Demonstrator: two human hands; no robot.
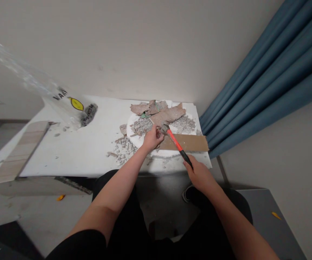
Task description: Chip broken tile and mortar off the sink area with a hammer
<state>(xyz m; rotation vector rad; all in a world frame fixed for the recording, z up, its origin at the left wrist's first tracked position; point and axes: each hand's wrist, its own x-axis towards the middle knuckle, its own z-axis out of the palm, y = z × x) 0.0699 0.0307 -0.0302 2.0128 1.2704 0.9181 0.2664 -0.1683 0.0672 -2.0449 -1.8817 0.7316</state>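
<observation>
My right hand (197,172) is wrapped round the black grip of a hammer (175,139) with a red-orange handle. The hammer's head lies beside the fingertips of my left hand (152,139). Those fingers are curled together at the left end of a brown flat board (189,143); what they hold, if anything, is too small to make out. Behind the hammer head lie torn brown pieces of cardboard-like material (168,115). Grey rubble (142,124) is heaped around them on a round white slab (131,121).
A white table (90,144) bears loose crumbs (123,150) left of the slab. A clear plastic bag (60,108) with a yellow print stands at the left back, and a wood-patterned plank (21,151) lies at the left. A blue curtain (266,72) hangs at the right.
</observation>
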